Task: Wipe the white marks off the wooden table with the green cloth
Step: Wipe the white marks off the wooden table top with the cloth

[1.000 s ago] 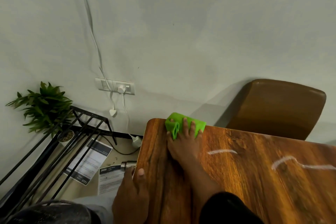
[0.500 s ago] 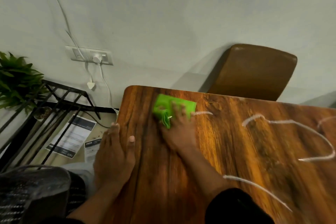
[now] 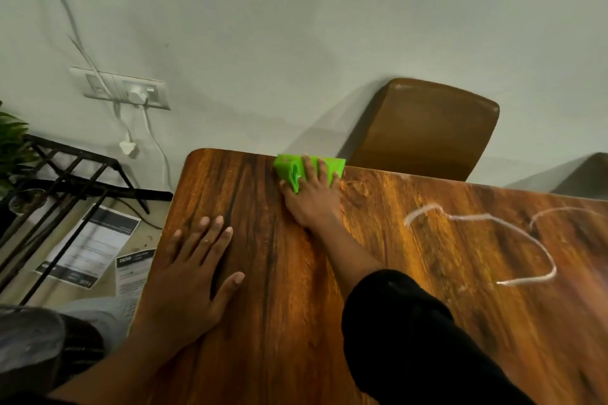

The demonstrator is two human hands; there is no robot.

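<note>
Pressing the green cloth (image 3: 287, 170) flat w/ straight fingers, right hand (image 3: 312, 207) is at far edge of table (image 3: 279, 322). Left hand (image 3: 190, 279) lies flat & spread on the table; white marks (image 3: 470, 216) sit to the right. Floor paper (image 3: 131, 268) reads "2658".

"2658" on small floor paper (image 3: 133, 268), rest illegible

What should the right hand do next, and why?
Probably slide the green cloth rightward and toward you, onto the white marks. The right hand presses it at the far edge of the wooden table, where the wood looks clean, while the marks lie unwiped to its right.
</note>
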